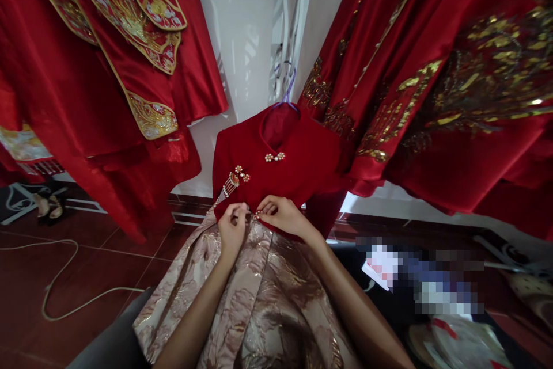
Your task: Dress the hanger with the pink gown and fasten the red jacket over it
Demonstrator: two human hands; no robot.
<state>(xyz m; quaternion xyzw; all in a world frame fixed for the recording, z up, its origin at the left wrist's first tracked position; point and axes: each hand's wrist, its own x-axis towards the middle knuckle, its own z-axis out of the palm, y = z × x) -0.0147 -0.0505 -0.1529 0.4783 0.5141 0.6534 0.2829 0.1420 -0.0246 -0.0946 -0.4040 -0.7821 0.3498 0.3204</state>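
A red velvet top (302, 167) with a stand collar hangs on a purple hanger (290, 88). Its hem lies over a pink-and-gold brocade skirt (259, 288). Pearl flower clasps (275, 157) decorate the collar, and a beaded tassel ornament (231, 183) sits on the chest at left. At the hem, my right hand (284, 217) pinches a small beaded clasp (258, 215), fingers curled over the velvet edge. Just left of it my left hand (232, 227) is closed, thumb and fingertips together beside the clasp; whatever they hold is too small to make out.
Embroidered red garments hang at left (142, 69) and right (432, 87). A pale cable (64, 314) loops over the tiled floor, near a pair of shoes (48, 206). At lower right, a dark surface bears a partly blurred white item (380, 268) and clear plastic packaging (469, 343).
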